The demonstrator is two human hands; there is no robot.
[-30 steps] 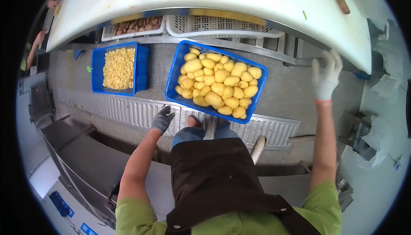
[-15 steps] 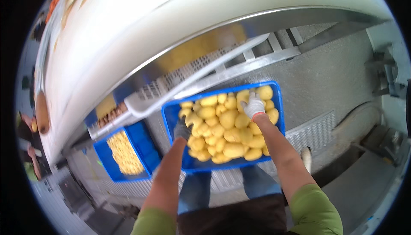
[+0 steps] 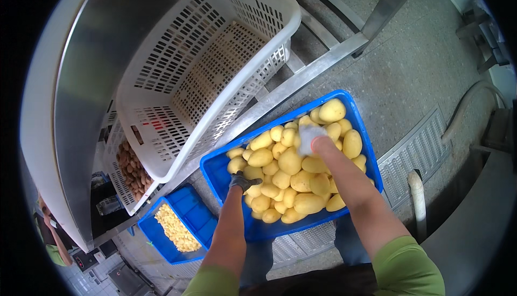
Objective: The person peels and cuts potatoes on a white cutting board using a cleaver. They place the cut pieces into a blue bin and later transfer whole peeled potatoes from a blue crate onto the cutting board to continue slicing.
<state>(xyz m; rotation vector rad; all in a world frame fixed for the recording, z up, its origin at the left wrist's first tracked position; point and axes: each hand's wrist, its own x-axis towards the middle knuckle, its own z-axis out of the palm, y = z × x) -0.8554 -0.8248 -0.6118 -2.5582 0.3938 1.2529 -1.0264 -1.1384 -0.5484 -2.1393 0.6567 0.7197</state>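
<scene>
A blue crate (image 3: pixel 214 173) full of peeled yellow potatoes (image 3: pixel 290 161) stands on the floor in front of me. My left hand (image 3: pixel 245 182), in a dark grey glove, rests on the potatoes at the crate's left side. Its thumb and fingers are spread apart beside one potato, with no firm hold visible. Over the potatoes toward the far right is my right hand (image 3: pixel 310 138), in a white glove with an orange-red cuff. Motion smears its fingers, so I cannot make out whether it grips a potato.
A white perforated basket (image 3: pixel 237 94) sits on a metal frame (image 3: pixel 301 78) beyond the crate. Left of it are brown unpeeled potatoes (image 3: pixel 132 169). Smaller blue crates (image 3: pixel 193 215) hold pale cut pieces (image 3: pixel 176 230). A floor grate (image 3: pixel 417 156) and a white pipe (image 3: pixel 418 202) lie right.
My view has turned and dropped, bringing the white basket into full sight. My left hand has come off the crate's left edge area onto the potatoes. My right hand stays over the far right potatoes.
</scene>
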